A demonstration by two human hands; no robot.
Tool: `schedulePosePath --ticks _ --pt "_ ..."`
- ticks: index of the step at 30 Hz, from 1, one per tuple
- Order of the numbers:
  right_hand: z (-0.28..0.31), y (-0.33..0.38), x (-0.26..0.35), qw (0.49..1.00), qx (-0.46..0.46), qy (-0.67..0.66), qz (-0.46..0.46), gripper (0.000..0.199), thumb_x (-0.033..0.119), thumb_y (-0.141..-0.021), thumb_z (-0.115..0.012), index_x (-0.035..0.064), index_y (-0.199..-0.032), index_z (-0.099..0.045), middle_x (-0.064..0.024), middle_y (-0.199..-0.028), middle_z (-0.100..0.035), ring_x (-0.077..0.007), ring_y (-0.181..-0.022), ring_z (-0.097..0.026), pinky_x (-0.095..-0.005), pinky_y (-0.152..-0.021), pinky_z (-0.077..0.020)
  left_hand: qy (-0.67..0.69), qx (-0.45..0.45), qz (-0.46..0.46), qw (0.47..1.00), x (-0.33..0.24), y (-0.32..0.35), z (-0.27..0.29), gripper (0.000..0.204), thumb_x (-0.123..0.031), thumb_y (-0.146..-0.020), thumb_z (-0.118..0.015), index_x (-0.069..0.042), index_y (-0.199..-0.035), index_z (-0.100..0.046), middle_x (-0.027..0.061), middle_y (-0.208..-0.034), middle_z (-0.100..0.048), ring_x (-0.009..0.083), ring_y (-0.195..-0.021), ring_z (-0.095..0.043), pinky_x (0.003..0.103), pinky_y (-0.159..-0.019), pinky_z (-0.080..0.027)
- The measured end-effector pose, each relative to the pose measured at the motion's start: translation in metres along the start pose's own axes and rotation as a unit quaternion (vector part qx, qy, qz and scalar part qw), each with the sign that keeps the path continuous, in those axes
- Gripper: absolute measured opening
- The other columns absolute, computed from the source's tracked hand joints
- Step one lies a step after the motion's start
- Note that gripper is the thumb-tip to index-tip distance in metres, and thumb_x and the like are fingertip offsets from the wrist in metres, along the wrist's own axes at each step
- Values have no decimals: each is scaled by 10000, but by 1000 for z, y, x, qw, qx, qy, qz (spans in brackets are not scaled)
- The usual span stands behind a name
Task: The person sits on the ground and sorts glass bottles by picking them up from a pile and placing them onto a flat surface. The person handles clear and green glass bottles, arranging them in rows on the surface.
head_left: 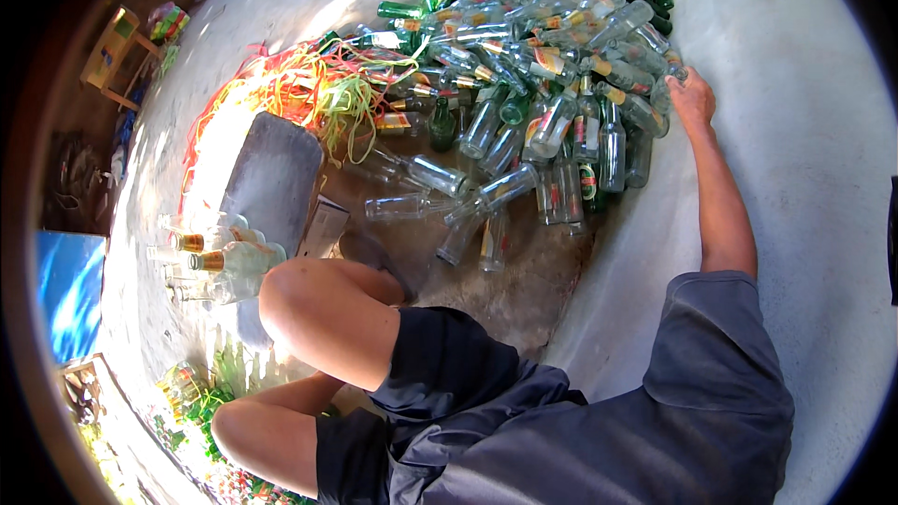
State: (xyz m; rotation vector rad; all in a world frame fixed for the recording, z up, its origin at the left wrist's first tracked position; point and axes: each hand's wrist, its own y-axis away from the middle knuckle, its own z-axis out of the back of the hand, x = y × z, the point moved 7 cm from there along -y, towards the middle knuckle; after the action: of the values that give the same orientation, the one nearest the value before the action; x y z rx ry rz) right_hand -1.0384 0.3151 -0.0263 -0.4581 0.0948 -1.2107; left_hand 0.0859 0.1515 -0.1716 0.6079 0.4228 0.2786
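Right hand [692,99] grips a bottle [660,97] at the pile [547,64]; left hand unseen. One bottle group [223,260] lies left of the pile; most remain heaped.

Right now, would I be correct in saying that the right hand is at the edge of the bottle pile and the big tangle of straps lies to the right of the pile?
Not quite: the head view shows the tangle of straps to the left of the bottle pile. The right hand is indeed at the pile's edge.

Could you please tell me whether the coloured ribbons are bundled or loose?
Loose: the ribbons lie tangled, some strands looping over nearby bottles.
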Motion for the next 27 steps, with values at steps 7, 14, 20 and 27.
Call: schedulePosePath --ticks 7,14,20,27 --pt "18 -3 8 998 -42 -9 44 369 445 -883 -745 161 -1118 -734 -129 -1001 -774 -391 -984 -721 -496 -844 -555 15 6 -8 1000 4 2 -3 305 -191 -1012 -681 5 -1245 -682 81 -1097 -722 161 -992 -639 336 -857 -524" --pt "47 8 32 999 -35 -6 32 352 433 -881 -742 143 -1079 -737 -140 -963 -766 -400 -967 -718 -501 -837 -550 34 7 -12 999 10 7 -4 299 -181 -1018 -677 7 -1250 -681 76 -1115 -724 158 -1010 -645 332 -870 -526" --pt "63 6 46 997 -48 13 55 375 438 -877 -739 95 -1026 -725 -181 -960 -754 -431 -950 -707 -517 -816 -545 54 15 -25 998 6 9 -13 294 -173 -1023 -674 8 -1254 -680 71 -1130 -725 156 -1026 -651 329 -881 -528" --pt "87 -4 113 989 -34 70 127 516 469 -861 -733 63 -1179 -725 -246 -1103 -744 -468 -1073 -691 -545 -915 -550 147 2 -55 988 4 30 -15 288 -163 -1028 -671 10 -1259 -680 66 -1148 -727 153 -1045 -658 325 -893 -531"
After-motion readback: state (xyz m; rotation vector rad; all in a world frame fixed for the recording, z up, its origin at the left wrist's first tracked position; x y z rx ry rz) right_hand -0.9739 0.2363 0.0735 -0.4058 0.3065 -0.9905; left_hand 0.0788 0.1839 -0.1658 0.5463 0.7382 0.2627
